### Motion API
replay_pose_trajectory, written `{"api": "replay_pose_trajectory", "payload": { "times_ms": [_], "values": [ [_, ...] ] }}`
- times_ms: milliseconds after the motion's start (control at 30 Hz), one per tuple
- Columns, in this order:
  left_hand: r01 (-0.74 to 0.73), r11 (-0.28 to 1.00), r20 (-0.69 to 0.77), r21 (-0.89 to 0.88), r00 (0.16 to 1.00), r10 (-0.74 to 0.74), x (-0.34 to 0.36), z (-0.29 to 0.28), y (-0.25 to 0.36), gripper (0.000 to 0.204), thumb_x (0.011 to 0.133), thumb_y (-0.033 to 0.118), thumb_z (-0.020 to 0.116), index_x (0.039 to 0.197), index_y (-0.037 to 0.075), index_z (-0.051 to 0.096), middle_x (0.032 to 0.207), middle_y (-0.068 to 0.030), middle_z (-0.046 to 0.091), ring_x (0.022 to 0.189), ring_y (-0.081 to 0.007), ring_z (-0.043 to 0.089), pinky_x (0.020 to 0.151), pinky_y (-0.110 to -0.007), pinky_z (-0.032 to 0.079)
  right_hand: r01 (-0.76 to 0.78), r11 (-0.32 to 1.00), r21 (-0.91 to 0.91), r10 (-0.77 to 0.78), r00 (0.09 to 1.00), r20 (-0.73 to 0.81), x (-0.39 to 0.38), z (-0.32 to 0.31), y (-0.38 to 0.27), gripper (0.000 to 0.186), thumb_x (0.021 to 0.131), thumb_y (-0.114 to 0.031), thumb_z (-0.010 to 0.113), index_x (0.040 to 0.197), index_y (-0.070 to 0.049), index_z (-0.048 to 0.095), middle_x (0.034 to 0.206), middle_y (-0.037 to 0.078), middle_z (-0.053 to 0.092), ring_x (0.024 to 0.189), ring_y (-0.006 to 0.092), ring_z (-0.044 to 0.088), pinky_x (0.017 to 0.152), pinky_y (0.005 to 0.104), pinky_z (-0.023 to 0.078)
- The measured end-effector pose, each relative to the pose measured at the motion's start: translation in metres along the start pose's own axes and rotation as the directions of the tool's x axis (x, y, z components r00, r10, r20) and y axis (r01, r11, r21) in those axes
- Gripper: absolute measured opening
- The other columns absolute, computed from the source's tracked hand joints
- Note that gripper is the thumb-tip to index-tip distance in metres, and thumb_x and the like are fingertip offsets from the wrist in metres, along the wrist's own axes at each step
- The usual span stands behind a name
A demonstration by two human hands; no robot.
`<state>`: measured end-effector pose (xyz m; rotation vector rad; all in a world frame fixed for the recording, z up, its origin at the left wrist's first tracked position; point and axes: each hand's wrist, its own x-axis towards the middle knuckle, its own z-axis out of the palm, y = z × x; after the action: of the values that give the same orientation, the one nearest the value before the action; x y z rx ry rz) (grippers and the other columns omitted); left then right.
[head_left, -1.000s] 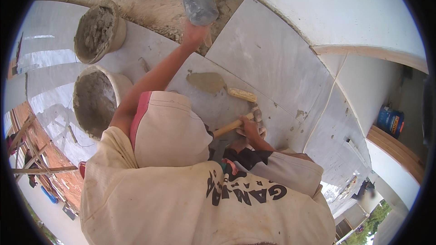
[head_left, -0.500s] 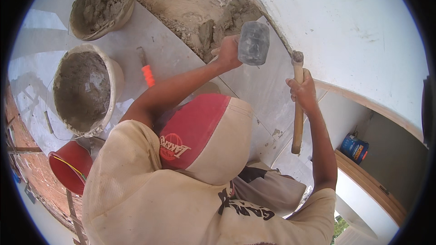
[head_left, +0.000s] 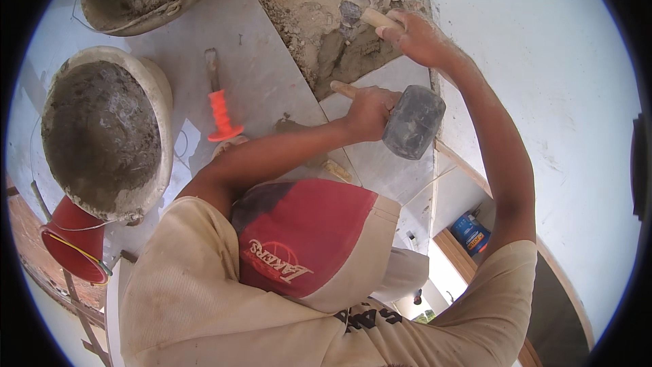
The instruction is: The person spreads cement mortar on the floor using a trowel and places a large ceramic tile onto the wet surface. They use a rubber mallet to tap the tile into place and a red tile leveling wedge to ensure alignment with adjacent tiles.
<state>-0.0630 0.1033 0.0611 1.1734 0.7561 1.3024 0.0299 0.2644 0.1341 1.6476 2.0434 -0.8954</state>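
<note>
My left hand (head_left: 370, 114) is closed round the wooden handle of a rubber mallet (head_left: 414, 122), close to its big grey-black head. The mallet is held over the grey tiles (head_left: 272, 61), near their edge with the rough mortar bed (head_left: 309, 34). Farther off, my right hand (head_left: 422, 37) grips a wooden stick (head_left: 382, 20) above that bed. A dark lump lies at the stick's far end; whether it is part of the tool cannot be made out. On the tiles left of my left hand is a chisel (head_left: 217, 98) with an orange hand guard.
Two mortar-smeared buckets, a nearer one (head_left: 155, 102) and a farther one (head_left: 183, 5), stand at the left. A red pail (head_left: 75, 231) lies tilted below them. The white wall (head_left: 543, 61) borders the right, with a blue can (head_left: 470, 232) lower down. A red and beige cap (head_left: 319, 238) blocks the middle.
My right hand has swung forward and left, and the stick now points left over the mortar bed. The mallet sits lower and farther right in view. The view has shifted, showing the chisel's whole guard.
</note>
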Motion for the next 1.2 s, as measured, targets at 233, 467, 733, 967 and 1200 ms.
{"api": "replay_pose_trajectory", "payload": {
  "times_ms": [233,467,733,967,1200],
  "values": [
    [-0.013,0.984,-0.012,0.175,1.000,0.016,-0.001,-0.004,-0.001,0.014,0.066,0.014,0.073,0.075,0.011,0.063,0.065,-0.0120,0.062,0.064,-0.0359,0.061,0.061,-0.044,0.046,-0.007,0.992,-0.127,0.020,0.995,0.101,0.044,0.029,-0.015,0.056,0.091,-0.030,0.057,0.137,0.000,0.048,0.116,0.026,0.062,0.113,0.0334,0.060,0.096,0.0429,0.046],
    [-0.082,0.975,0.144,0.207,0.988,0.052,-0.018,0.003,-0.009,0.027,0.061,0.021,0.077,0.081,0.009,0.064,0.070,-0.0120,0.061,0.065,-0.0347,0.059,0.063,-0.042,0.044,0.283,0.892,-0.352,-0.097,0.881,0.464,0.039,0.018,-0.021,0.052,0.089,-0.019,0.059,0.136,0.001,0.049,0.120,0.024,0.062,0.116,0.0352,0.058,0.098,0.0443,0.046],
    [-0.070,0.985,0.016,0.159,0.998,0.069,-0.003,-0.010,0.001,0.015,0.065,0.013,0.073,0.077,0.010,0.064,0.066,-0.0112,0.063,0.064,-0.0331,0.063,0.062,-0.043,0.046,0.077,0.953,-0.294,0.014,0.956,0.295,0.051,0.037,-0.011,0.053,0.086,-0.018,0.060,0.135,-0.001,0.051,0.122,0.024,0.060,0.118,0.0353,0.057,0.098,0.0446,0.045],
    [-0.121,0.976,0.063,0.182,0.992,0.112,-0.006,-0.008,-0.008,0.018,0.064,0.015,0.075,0.077,0.010,0.064,0.065,-0.0107,0.062,0.062,-0.0337,0.062,0.060,-0.043,0.047,0.097,0.953,-0.288,-0.002,0.950,0.313,0.064,0.012,-0.038,0.046,0.086,-0.016,0.057,0.130,-0.002,0.053,0.111,0.025,0.065,0.101,0.0350,0.065,0.088,0.0450,0.050],
    [-0.078,0.986,0.041,0.148,0.997,0.073,-0.008,-0.010,-0.004,0.021,0.063,0.014,0.074,0.081,0.009,0.065,0.066,-0.0110,0.061,0.063,-0.0326,0.062,0.061,-0.043,0.046,0.190,0.897,-0.399,0.005,0.898,0.439,0.055,0.044,-0.008,0.047,0.086,-0.017,0.059,0.130,-0.002,0.054,0.111,0.027,0.064,0.102,0.0368,0.064,0.087,0.0478,0.050]
  ]
}}
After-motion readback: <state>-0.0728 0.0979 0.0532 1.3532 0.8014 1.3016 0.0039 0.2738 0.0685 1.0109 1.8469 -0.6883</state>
